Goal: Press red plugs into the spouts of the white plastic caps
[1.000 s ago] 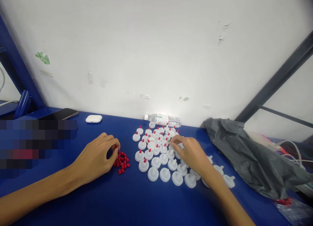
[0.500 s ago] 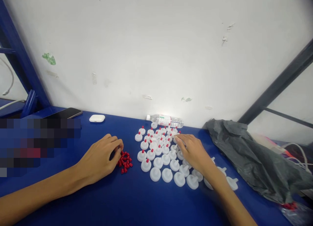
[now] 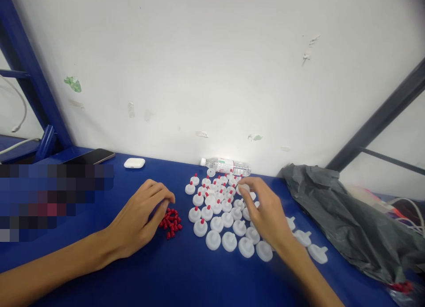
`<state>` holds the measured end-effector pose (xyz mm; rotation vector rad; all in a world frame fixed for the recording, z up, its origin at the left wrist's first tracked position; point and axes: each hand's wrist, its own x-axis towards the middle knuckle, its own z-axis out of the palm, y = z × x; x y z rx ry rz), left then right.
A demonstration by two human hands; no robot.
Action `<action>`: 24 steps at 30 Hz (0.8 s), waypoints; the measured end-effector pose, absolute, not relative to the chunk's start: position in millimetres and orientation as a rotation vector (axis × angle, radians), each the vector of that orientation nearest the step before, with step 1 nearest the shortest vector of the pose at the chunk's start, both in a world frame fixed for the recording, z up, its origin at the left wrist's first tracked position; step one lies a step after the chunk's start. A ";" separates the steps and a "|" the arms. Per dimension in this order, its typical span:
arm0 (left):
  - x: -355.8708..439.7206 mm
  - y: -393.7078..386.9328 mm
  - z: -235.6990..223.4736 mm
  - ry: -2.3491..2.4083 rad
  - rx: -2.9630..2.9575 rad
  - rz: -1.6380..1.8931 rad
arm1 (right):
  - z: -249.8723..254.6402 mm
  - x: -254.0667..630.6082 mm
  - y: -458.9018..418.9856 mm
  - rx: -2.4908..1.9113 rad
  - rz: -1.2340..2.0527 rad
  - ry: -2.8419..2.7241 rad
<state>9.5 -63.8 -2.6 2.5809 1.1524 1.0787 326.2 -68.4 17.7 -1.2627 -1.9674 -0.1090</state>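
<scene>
My left hand (image 3: 141, 220) is closed in a pinch above a small pile of red tip caps (image 3: 171, 222); what its fingertips hold, if anything, is hidden. My right hand (image 3: 267, 211) grips a white spouted lid (image 3: 243, 189) between thumb and fingers, over the right part of a group of such lids. Lids at the back and left of the group carry red tips, such as a capped lid (image 3: 200, 227). Those nearer the front have bare spouts, like an uncapped lid (image 3: 229, 241). Part of the group lies hidden under my right hand.
Behind the lids a clear plastic bottle (image 3: 226, 165) lies on its side against the wall. A white earbud case (image 3: 134, 163) and a phone (image 3: 96, 156) rest at the back left of the blue table (image 3: 186, 276). A dark grey plastic bag (image 3: 335, 209) covers the right side.
My right hand has lifted a white lid slightly out of the group. The left hand has risen a little off the red caps, its fingertips moving right. The whole view has shifted slightly.
</scene>
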 end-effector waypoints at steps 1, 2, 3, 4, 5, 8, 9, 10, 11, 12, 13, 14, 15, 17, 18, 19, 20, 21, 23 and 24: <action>11.2 -66.9 -1.7 1.111 2.600 1.123 | 17.8 319.8 -72.9 -1.200 -0.096 -2.006; 13.1 -70.2 -1.3 1.068 2.625 1.162 | 17.5 312.8 -77.6 -1.122 -0.087 -2.058; 15.2 -73.8 -1.5 1.023 2.654 1.194 | 17.0 305.2 -82.3 -1.026 -0.076 -2.120; 17.4 -77.3 -2.2 0.981 2.686 1.216 | 16.4 297.4 -86.9 -0.921 -0.062 -2.185; 19.5 -80.8 -3.2 0.944 2.718 1.227 | 15.7 289.4 -91.4 -0.818 -0.045 -2.238; 25.2 -88.9 -6.8 0.830 2.836 1.190 | 12.7 268.0 -102.3 -0.617 -0.035 -2.314; 26.6 -90.7 -7.6 0.788 2.882 1.159 | 11.5 262.8 -104.9 -0.576 -0.057 -2.323; 27.7 -92.1 -8.0 0.747 2.927 1.126 | 10.3 258.9 -106.7 -0.543 -0.084 -2.327; 28.4 -93.2 -8.1 0.715 2.966 1.089 | 9.1 256.3 -108.0 -0.518 -0.108 -2.328; 29.0 -94.1 -7.9 0.696 2.998 1.057 | 8.1 255.0 -108.6 -0.502 -0.125 -2.323; 29.3 -94.7 -7.6 0.693 3.021 1.033 | 7.2 254.6 -108.8 -0.495 -0.132 -2.316; 29.5 -95.1 -7.2 0.701 3.038 1.017 | 6.4 254.9 -108.6 -0.491 -0.133 -2.306; 29.7 -95.5 -6.9 0.711 3.057 1.008 | 5.7 255.5 -108.1 -0.487 -0.133 -2.297; 30.2 -95.8 -7.2 0.735 3.101 1.001 | 4.7 256.3 -107.0 -0.486 -0.125 -2.285; 30.5 -96.1 -7.7 0.735 3.121 0.995 | 4.2 256.0 -106.7 -0.490 -0.109 -2.282; 31.0 -96.5 -8.4 0.731 3.130 0.984 | 3.9 255.1 -106.7 -0.494 -0.085 -2.281; 31.5 -97.0 -9.0 0.731 3.122 0.972 | 3.8 253.9 -107.0 -0.496 -0.063 -2.282; 31.8 -97.8 -9.5 0.729 3.095 0.965 | 3.8 252.7 -107.6 -0.497 -0.048 -2.286; 31.5 -99.1 -9.0 0.747 2.994 1.007 | 5.5 252.5 -109.2 -0.489 -0.097 -2.292; 30.4 -99.1 -7.8 0.771 2.929 1.050 | 7.4 254.9 -109.5 -0.488 -0.181 -2.299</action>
